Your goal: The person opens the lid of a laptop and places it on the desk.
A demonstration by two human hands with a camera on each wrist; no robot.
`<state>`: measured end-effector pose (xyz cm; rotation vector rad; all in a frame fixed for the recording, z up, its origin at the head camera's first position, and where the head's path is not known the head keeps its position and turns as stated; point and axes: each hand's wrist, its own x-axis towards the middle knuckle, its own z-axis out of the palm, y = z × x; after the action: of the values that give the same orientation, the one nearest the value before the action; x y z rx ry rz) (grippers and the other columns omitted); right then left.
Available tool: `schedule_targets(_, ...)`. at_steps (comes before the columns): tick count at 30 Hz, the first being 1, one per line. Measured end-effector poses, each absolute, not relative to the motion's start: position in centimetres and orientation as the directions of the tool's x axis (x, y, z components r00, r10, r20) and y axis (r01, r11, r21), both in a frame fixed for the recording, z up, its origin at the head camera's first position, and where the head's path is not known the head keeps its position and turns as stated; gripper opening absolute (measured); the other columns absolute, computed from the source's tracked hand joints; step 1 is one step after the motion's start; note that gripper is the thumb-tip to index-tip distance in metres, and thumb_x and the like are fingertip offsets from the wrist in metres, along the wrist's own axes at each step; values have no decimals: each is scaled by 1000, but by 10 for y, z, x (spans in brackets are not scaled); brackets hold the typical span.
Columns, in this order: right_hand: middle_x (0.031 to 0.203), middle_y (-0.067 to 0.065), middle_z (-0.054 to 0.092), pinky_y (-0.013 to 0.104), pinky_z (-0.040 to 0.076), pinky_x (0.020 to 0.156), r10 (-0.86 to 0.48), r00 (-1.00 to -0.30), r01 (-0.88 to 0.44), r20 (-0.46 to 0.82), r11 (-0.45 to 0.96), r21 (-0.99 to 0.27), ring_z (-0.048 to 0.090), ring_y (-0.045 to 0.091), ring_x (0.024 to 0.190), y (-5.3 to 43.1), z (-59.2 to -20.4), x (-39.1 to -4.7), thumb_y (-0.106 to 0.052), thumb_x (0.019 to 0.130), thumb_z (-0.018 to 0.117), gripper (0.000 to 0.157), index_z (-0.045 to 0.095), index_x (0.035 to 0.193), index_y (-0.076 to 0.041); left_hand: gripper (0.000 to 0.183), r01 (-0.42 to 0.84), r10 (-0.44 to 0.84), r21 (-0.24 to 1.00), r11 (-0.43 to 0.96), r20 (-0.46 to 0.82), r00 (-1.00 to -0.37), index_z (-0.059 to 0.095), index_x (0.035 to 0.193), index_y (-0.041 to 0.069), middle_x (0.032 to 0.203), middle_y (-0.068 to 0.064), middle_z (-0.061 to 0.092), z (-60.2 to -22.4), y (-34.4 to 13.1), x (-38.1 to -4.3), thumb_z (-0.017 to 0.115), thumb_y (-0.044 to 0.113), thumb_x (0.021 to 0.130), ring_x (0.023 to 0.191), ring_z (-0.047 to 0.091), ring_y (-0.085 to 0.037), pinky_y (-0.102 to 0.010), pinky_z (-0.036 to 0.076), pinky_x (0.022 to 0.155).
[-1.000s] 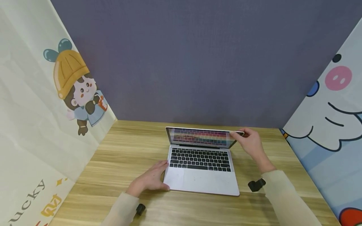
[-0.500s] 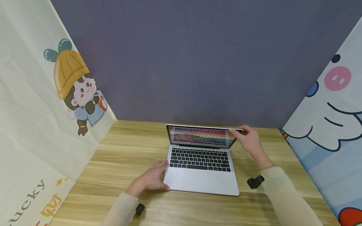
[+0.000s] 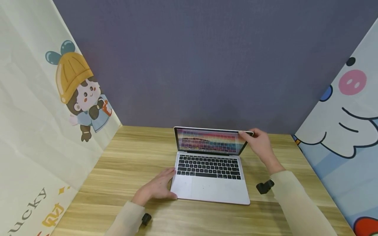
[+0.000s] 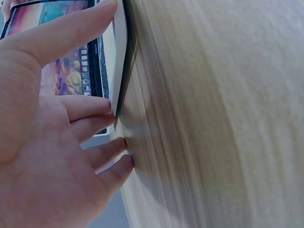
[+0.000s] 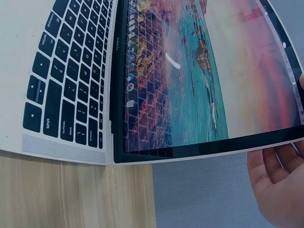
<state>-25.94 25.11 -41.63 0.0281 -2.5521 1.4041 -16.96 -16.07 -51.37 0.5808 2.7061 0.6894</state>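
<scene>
A silver laptop (image 3: 211, 190) lies on the wooden table with its screen (image 3: 209, 141) raised and lit. Black keys fill the back part of its base, and the screen mirrors them. My right hand (image 3: 261, 146) pinches the top right corner of the screen, thumb on the front and fingers behind it. In the right wrist view the screen's colourful picture (image 5: 199, 71) shows beside the keyboard (image 5: 71, 76). My left hand (image 3: 157, 186) rests at the base's left side, fingertips against the edge and thumb near the front corner. Those fingers (image 4: 90, 126) look nearly straight in the left wrist view.
The wood-grain table (image 3: 124, 157) runs back to a grey-blue panel (image 3: 189, 65). Printed cartoon sheets stand at the left (image 3: 35, 114) and the right (image 3: 339, 131). A small black camera (image 3: 264, 186) hangs by the right sleeve, another (image 3: 146, 219) by the left.
The laptop screen has tilted further back, its top edge rising in the head view. My right hand has moved slightly up and left with it. The left hand has stayed put.
</scene>
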Motion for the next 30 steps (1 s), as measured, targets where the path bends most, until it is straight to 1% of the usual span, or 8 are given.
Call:
schedule_targets(4,83,11,52,35,38,57,109,-971,-125,214,531,-838,43,26,71,250,-417,-263,-60,91,68,57,66,101,-3,105,317,453,507,802,-170,-875,38,153,-5,164,-18,30,-512,-160,-170,88,41,73,151,24,-41,-55,24,121)
schedule_targets(8,84,11,53,34,38,57,120,-971,-114,208,534,-838,43,26,72,250,-417,-265,-60,90,68,58,65,101,-3,105,326,461,511,796,-162,-872,37,153,-6,163,-19,30,-511,-160,-170,89,38,72,150,24,-42,-56,23,121)
schedule_targets(13,82,10,53,35,38,55,126,-972,-103,199,536,-838,44,25,68,249,-417,-268,-63,89,67,60,66,102,-4,106,322,461,513,795,-167,-872,37,153,-6,163,-20,29,-509,-160,-168,89,38,72,150,24,-42,-57,23,121)
schedule_targets(22,78,9,51,34,37,53,142,-967,-113,214,513,-851,42,24,65,248,-415,-271,-62,89,68,59,65,98,-4,106,328,467,526,784,-152,-871,38,152,-8,163,-21,30,-508,-160,-168,89,38,71,150,24,-44,-58,24,121)
schedule_targets(30,76,9,50,34,36,52,150,-967,-101,208,524,-845,41,24,64,248,-417,-277,-66,88,66,63,64,96,-4,106,330,471,530,781,-153,-869,37,152,-8,162,-22,30,-510,-161,-169,88,39,71,150,24,-45,-58,23,121)
